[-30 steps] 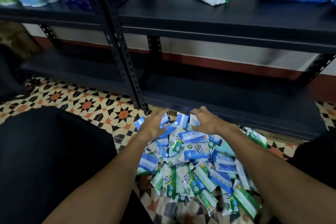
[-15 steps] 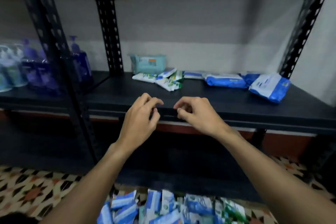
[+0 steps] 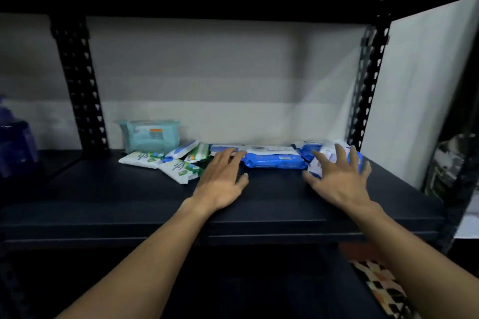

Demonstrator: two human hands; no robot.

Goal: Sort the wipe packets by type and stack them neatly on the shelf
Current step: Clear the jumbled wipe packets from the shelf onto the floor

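Blue wipe packet (image 3: 276, 160) between left hand (image 3: 220, 180), right hand (image 3: 337, 180).

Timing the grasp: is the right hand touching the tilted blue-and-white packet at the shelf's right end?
Cannot tell. In the head view the right hand overlaps the blue-and-white packet, but blur hides any contact or gap.

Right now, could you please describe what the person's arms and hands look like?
No sleeves show: the left forearm and right forearm are bare to the picture's lower edge. The left hand and right hand wear no gloves, and no watch, ring or band is visible. Blur hides finer marks.
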